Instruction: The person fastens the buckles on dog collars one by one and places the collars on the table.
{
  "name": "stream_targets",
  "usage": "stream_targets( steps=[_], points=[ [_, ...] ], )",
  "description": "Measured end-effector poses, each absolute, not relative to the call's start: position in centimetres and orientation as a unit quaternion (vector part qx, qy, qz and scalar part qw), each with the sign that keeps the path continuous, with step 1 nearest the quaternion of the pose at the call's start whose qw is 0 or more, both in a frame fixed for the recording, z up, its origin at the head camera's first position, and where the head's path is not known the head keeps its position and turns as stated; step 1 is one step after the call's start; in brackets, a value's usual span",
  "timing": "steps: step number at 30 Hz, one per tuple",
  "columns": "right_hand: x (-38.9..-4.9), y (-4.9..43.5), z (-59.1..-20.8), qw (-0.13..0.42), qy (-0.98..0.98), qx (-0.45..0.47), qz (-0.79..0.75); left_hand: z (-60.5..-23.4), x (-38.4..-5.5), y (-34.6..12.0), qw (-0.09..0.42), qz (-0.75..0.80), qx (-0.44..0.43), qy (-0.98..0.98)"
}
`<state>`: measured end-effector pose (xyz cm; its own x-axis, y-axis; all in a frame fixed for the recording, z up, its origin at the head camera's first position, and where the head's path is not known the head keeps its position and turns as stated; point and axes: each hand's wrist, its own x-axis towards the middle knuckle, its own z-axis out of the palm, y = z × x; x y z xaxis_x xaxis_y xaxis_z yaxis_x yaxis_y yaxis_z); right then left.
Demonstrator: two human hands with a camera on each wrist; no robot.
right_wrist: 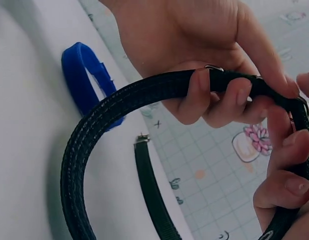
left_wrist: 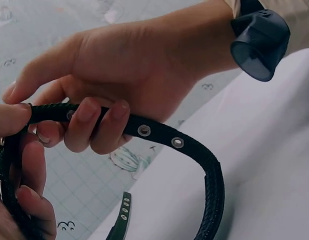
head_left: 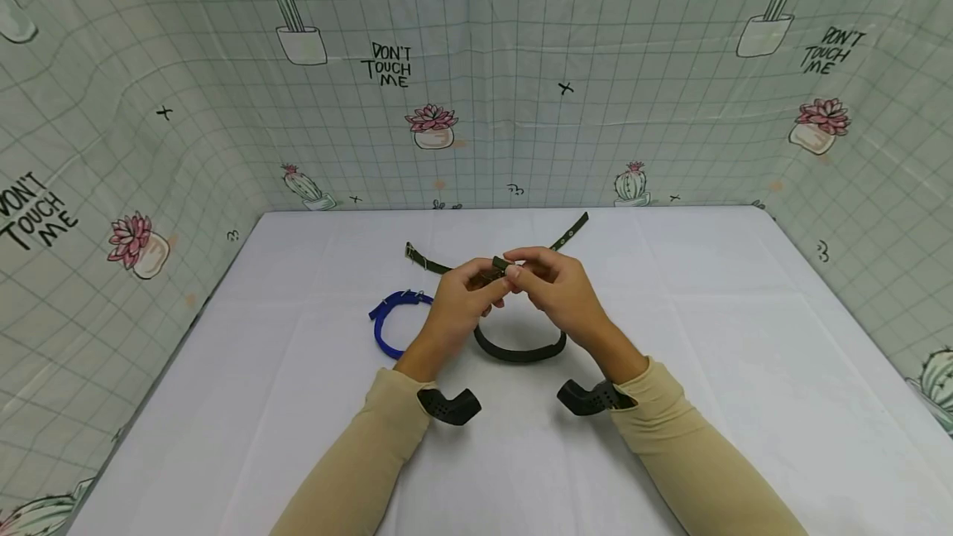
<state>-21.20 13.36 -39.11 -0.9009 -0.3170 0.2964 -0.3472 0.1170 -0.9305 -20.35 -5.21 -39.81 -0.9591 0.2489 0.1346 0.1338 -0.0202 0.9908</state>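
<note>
Our left hand (head_left: 456,304) and right hand (head_left: 558,292) pinch a dark collar (head_left: 521,356) between them, above the white table (head_left: 744,313).

We hold the collar's band where our fingertips nearly meet, its loop bowing back toward us; our fingers curl round the band with the thumbs pressing near the meeting point, and metal eyelets (left_wrist: 144,130) show along the right-hand stretch; our forearms, in beige sleeves (head_left: 350,453), slant in from either side and converge at mid-table, a black wrist mount (head_left: 454,408) on the left and another (head_left: 588,398) on the right; beyond our hands lies a green strap (head_left: 573,230), partly hidden by them; to our left rests a blue collar (head_left: 380,325), partly behind the left forearm.
</note>
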Motion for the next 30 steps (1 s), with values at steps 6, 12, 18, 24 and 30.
stream_targets(
  steps=[6, 12, 18, 24, 30],
  points=[
    [-20.8, 13.3, -38.7, 0.017, -0.751, 0.222, 0.622, -39.5, -20.0, -5.2, 0.026, 0.646, 0.156, 0.747],
    [-20.7, 13.2, -38.6, 0.021, -0.758, 0.233, 0.609, -39.6, -20.0, -5.4, 0.001, 0.639, 0.174, 0.749],
    [-20.7, 13.1, -38.5, 0.031, -0.776, 0.236, 0.584, -39.7, -19.9, -5.4, -0.021, 0.627, 0.183, 0.757],
    [-20.7, 13.1, -38.4, 0.061, -0.782, 0.256, 0.564, -39.4, -19.9, -5.5, -0.026, 0.596, 0.181, 0.782],
    [-20.0, 12.5, -37.8, 0.161, -0.784, 0.250, 0.544, -39.2, -20.0, -5.5, -0.027, 0.592, 0.178, 0.786]
  ],
)
